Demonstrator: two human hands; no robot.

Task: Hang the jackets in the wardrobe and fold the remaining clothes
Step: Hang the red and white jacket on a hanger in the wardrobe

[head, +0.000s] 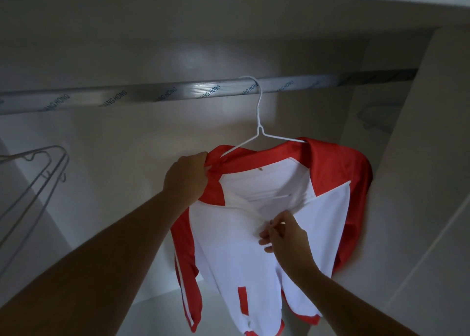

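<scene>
A red and white jacket [229, 254] hangs on a white wire hanger [259, 122], whose hook sits over the silver wardrobe rail [152, 94]. My left hand [188, 175] grips the jacket's red left shoulder near the collar. My right hand [282, 234] pinches the white front edge at the zip, a little below the collar. The jacket front is partly open at the top and its left sleeve hangs down with white stripes.
Empty grey wire hangers [38, 172] hang at the far left of the wardrobe. The pale back wall [127, 144] lies behind the rail, and a side wall [419, 157] stands close to the jacket's right shoulder.
</scene>
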